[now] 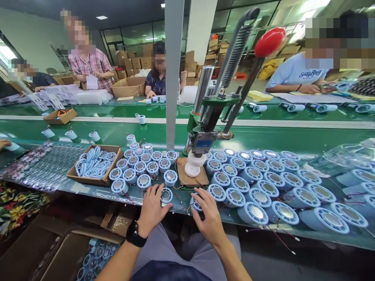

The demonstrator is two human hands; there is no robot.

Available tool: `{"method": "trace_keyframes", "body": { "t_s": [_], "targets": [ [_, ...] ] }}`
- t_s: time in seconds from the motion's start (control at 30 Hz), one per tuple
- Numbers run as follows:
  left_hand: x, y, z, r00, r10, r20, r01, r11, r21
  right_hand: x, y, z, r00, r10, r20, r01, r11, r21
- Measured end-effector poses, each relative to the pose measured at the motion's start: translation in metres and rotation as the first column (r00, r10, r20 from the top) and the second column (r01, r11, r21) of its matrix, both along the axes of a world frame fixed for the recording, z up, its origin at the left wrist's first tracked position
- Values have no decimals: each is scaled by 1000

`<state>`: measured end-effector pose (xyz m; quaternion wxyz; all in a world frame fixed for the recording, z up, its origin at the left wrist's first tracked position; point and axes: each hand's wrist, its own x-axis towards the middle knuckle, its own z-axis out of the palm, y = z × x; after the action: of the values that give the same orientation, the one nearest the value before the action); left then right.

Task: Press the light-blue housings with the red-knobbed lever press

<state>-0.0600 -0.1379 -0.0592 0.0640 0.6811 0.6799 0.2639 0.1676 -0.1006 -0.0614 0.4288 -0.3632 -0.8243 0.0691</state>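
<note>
My left hand (152, 207) curves round a light-blue cylindrical housing (166, 195) at the front edge of the bench, thumb at its near side. Another such housing (195, 203) sits under the fingers of my right hand (207, 214), which partly cover it. Both housings stand upright, with a slotted ring round a pale disc on top. Just beyond and between my hands is a hand press (202, 142) with a red-knobbed lever (270, 42). Its white pressing head (197, 159) is above a white round seat (192, 169) on a brown base plate (183, 180).
Several more housings (133, 160) stand left of the press, and many (258, 197) on the right, thin wires trailing. A cardboard box (101, 180) holds light-blue rings. Beyond runs a green conveyor (117, 130); co-workers (90, 64) are across it. A grey post (173, 78) rises behind the bench.
</note>
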Motion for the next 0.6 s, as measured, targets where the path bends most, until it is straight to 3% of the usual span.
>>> {"method": "trace_keyframes", "body": {
  "t_s": [0.07,0.23,0.37,0.5,0.6],
  "targets": [
    [5,-2,3,998,61,-28,-62,998,-26,-6,-2,-9,995,-78,-57,79,997,12],
    [5,-4,6,994,-105,29,106,994,-18,-9,1,-14,989,-46,-141,42,999,-30],
    [7,-5,1,999,36,-2,-36,999,8,-6,1,-12,984,-19,-175,11,999,-46],
    [6,-8,-5,999,-46,4,46,998,29,-8,-4,-14,976,-70,-204,62,997,-46],
    [1,-10,-8,1000,-14,18,13,998,69,-13,-8,-19,961,-167,-222,154,985,-76]
  ]
}}
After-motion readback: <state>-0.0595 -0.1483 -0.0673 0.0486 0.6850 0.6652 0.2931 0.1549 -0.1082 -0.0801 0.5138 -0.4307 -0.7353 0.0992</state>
